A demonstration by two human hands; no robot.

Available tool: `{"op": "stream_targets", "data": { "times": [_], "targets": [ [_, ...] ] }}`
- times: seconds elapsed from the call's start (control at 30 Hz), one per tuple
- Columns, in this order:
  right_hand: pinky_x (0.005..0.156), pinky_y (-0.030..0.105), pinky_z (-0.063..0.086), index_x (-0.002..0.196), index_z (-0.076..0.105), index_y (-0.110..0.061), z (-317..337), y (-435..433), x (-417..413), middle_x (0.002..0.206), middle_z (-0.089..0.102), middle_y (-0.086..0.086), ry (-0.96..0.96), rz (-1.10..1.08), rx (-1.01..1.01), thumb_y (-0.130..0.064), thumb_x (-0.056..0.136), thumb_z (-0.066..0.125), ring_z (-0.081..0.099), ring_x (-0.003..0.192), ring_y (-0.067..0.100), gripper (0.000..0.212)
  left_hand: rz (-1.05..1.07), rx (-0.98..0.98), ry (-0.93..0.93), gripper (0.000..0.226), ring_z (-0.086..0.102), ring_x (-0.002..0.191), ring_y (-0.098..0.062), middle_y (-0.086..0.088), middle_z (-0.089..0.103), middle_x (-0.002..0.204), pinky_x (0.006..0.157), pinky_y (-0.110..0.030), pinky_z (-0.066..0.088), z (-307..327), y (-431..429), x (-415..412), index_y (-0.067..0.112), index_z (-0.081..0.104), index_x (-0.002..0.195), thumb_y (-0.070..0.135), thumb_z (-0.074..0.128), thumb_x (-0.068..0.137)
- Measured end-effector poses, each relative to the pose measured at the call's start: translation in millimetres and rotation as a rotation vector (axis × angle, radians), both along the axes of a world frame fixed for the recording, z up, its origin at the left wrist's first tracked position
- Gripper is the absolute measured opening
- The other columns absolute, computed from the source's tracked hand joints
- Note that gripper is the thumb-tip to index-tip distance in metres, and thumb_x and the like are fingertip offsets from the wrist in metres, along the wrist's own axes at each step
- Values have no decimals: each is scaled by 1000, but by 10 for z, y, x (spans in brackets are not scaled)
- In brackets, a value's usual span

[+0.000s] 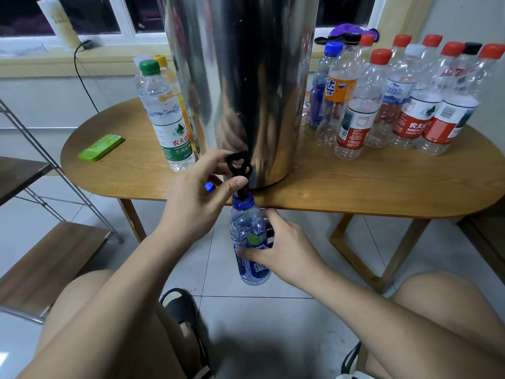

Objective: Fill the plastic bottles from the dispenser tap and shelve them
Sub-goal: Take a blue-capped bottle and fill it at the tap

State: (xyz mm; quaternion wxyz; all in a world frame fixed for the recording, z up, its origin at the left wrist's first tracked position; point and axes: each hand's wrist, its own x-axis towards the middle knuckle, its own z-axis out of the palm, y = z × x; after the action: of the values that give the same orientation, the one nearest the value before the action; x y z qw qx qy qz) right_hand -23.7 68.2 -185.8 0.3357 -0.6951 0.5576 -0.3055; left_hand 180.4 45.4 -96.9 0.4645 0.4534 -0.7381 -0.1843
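Note:
A tall steel dispenser point(246, 77) stands on the wooden table point(355, 187), its black tap point(240, 166) hanging over the front edge. My left hand point(199, 195) pinches the tap's lever and holds a blue cap point(209, 187) under its fingers. Below the spout, my right hand point(284, 250) grips an uncapped blue-labelled bottle point(247, 233) upright, its mouth right under the spout. Whether water is flowing cannot be made out.
Several capped empty bottles point(396, 99) crowd the table's right side. A green-capped bottle point(166, 116) and two behind it stand left of the dispenser, near a green flat box point(101, 147). A metal shelf rack point(41, 214) stands at the left. My knees and sandals are below.

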Motion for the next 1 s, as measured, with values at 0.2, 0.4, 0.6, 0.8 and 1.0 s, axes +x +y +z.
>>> {"op": "stream_targets", "data": {
  "times": [0.2,0.4,0.6,0.8,1.0],
  "targets": [
    [93,38,63,136,54,-41,5,7,-14,125,73,-17,15,-12,0,-66,72,92,70,109,5,78,6,-28,-45,17,72,97,-27,1,79,106,82,-52,57,3,-10,3,19,68,112,28,74,99],
    [95,40,63,141,51,-36,-37,13,-9,132,71,-14,63,-5,32,-68,73,90,70,114,10,84,80,-123,-147,19,66,90,-27,-1,76,100,75,-49,52,-7,10,-8,8,72,109,25,77,101],
    [96,40,63,143,50,-35,-45,5,-13,135,70,-12,83,-7,45,-66,75,90,69,117,12,85,98,-125,-143,18,67,92,-24,1,76,103,75,-48,53,-25,36,-21,9,73,112,22,77,101],
    [96,40,63,143,48,-36,-68,8,5,136,69,-13,98,-6,53,-64,76,90,68,119,12,84,108,-143,-125,16,65,86,-18,5,76,100,75,-38,52,-6,74,-49,11,74,113,16,80,99],
    [97,42,62,141,49,-37,-101,-8,14,135,69,-14,105,-8,57,-64,75,90,68,119,11,82,105,-116,-120,16,64,84,-18,9,76,102,75,-37,52,-1,80,-47,13,74,114,17,80,99]
  ]
}}
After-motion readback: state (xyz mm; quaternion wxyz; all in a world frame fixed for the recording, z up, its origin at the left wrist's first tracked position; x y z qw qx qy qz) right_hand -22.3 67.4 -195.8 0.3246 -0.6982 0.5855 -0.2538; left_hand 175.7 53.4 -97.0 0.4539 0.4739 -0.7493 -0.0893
